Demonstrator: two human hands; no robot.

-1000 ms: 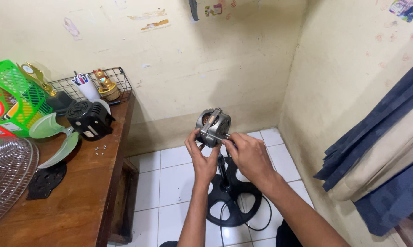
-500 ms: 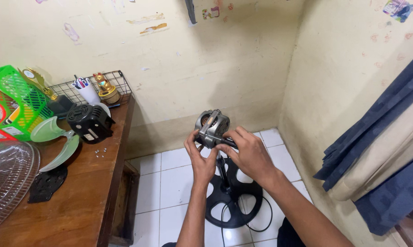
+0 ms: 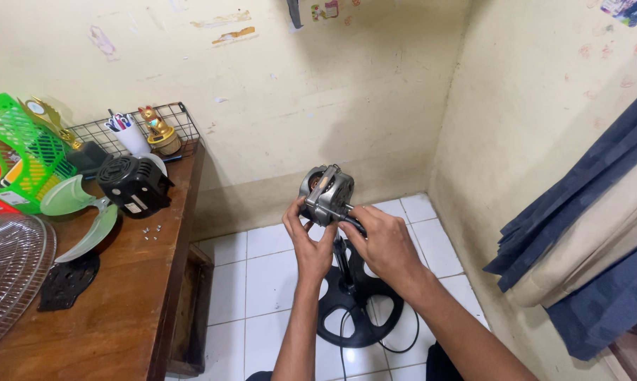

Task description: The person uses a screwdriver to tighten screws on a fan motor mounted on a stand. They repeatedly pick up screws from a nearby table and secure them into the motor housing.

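A grey metal fan motor [image 3: 325, 192] sits on top of a black fan stand whose round base [image 3: 357, 307] rests on the white tiled floor. My left hand [image 3: 310, 242] grips the motor from the lower left. At the motor's lower right side, my right hand [image 3: 383, 243] pinches a dark part with its fingertips. A black cable runs from the base across the tiles.
A wooden table [image 3: 121, 296] stands at the left. On it lie a black motor cover [image 3: 133, 185], a green fan blade [image 3: 78, 212], a wire fan grille [image 3: 8, 264], a black plate [image 3: 68, 280], small screws [image 3: 151, 231] and green baskets [image 3: 22, 148]. A blue curtain [image 3: 586, 233] hangs right.
Both hands have stayed on the motor; the fingers have shifted only slightly and the view has drifted a little.
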